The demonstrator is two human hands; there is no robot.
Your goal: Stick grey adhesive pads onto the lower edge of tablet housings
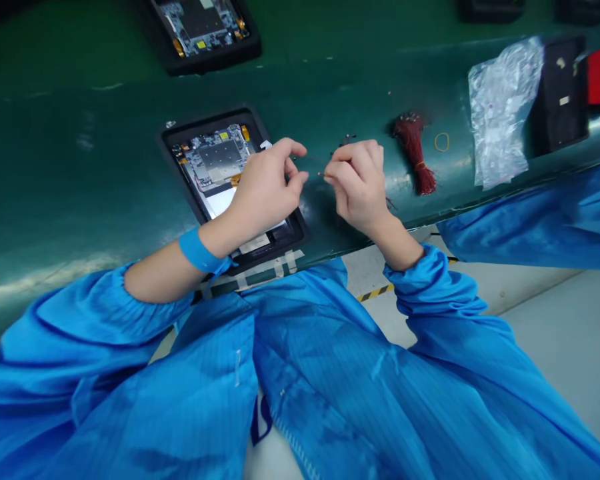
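The left hand [265, 187] covers the near right part of the open tablet [215, 163], so what lies beneath cannot be told. The thin wire [314, 162] pinched between both hands is too fine to make out clearly. A second tablet [203, 30] at the bench's far edge is cut off by the top edge.

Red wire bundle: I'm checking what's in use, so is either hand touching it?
No. The red wire bundle lies alone on the green table, right of the right hand.
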